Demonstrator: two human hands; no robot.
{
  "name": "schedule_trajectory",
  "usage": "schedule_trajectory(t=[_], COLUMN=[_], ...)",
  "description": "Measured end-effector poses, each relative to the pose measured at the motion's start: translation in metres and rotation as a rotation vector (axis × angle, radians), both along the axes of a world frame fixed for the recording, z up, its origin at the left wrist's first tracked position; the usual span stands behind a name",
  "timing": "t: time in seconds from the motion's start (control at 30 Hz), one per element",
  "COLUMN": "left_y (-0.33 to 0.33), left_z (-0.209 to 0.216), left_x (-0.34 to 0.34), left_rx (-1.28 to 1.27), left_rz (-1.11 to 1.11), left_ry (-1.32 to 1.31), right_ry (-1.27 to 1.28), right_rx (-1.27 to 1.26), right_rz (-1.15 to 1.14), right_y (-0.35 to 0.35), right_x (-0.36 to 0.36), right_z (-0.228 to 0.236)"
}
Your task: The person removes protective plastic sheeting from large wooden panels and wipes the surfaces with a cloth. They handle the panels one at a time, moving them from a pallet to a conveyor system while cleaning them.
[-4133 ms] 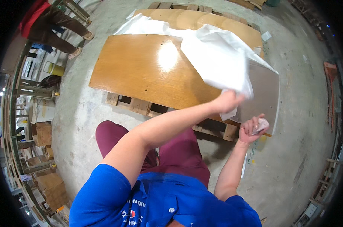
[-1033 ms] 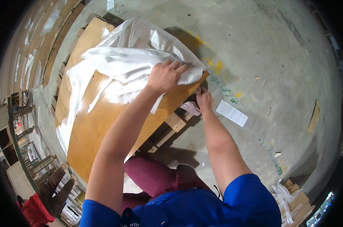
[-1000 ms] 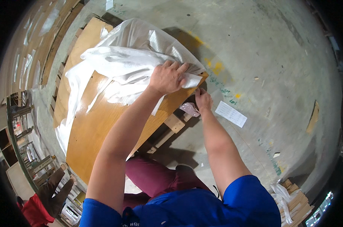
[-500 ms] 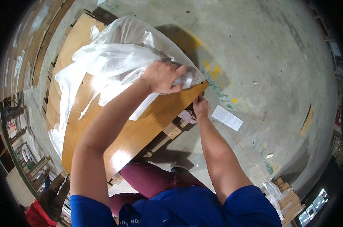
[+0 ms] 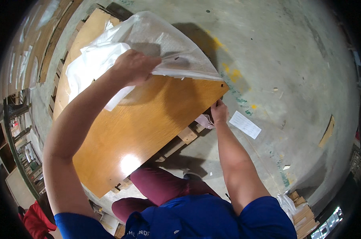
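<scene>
A wood-grain panel (image 5: 148, 115) with a glossy brown surface lies in front of me, a small dark hole near its right corner. White translucent foam sheet (image 5: 170, 44) covers its far part and bunches up on the left. My left hand (image 5: 136, 67) is closed on the edge of this sheet, above the panel. At the panel's right corner, my right hand (image 5: 219, 112) grips the near edge, its fingers partly hidden beneath. Pinkish crumpled wrapping (image 5: 205, 121) hangs under the edge beside that hand.
A wooden pallet (image 5: 187, 135) shows below the panel, close to my legs. On the concrete floor to the right lie a white printed sheet (image 5: 245, 124) and a cardboard strip (image 5: 326, 130). Stacked boards (image 5: 33, 51) stand at the far left; a person in red (image 5: 37, 219) is at lower left.
My left hand has moved left, drawing the foam sheet back and baring more of the panel. My right hand stays at the panel's corner.
</scene>
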State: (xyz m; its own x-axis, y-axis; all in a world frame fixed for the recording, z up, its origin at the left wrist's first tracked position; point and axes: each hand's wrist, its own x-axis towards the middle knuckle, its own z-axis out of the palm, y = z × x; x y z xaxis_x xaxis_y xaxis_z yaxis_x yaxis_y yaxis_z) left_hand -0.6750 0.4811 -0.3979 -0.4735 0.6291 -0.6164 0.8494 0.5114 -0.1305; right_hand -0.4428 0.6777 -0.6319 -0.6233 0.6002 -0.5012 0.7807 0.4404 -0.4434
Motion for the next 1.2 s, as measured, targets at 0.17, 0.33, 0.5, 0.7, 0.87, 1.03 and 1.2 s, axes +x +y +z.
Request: schedule_trajectory(t=[0.17, 0.33, 0.5, 0.7, 0.87, 1.03, 1.2], left_y=[-0.006, 0.026, 0.098, 0.062, -0.133, -0.272, -0.108], left_z=[0.006, -0.012, -0.028, -0.099, -0.018, 0.005, -0.104], left_x=[0.020, 0.025, 0.039, -0.041, -0.212, -0.196, -0.106], left_rx=[0.121, 1.133, 1.128, 0.688, 0.486, 0.112, 0.514], left_rz=[-0.042, 0.194, 0.633, -0.290, 0.831, 0.470, 0.577], left_ry=[-0.127, -0.540, -0.829, 0.090, 0.508, 0.626, 0.039], right_ry=[-0.008, 0.018, -0.043, 0.103, 0.096, 0.093, 0.168], right_rx=[-0.024, -0.007, 0.026, -0.039, -0.007, -0.085, 0.055], right_rz=[0.011, 0.036, 0.106, 0.035, 0.009, 0.021, 0.036], right_y=[-0.001, -0.003, -0.001, -0.005, -0.003, -0.005, 0.003], right_x=[-0.003, -0.004, -0.004, -0.005, 0.001, -0.001, 0.008], right_z=[0.009, 0.011, 0.007, 0.007, 0.006, 0.004, -0.012])
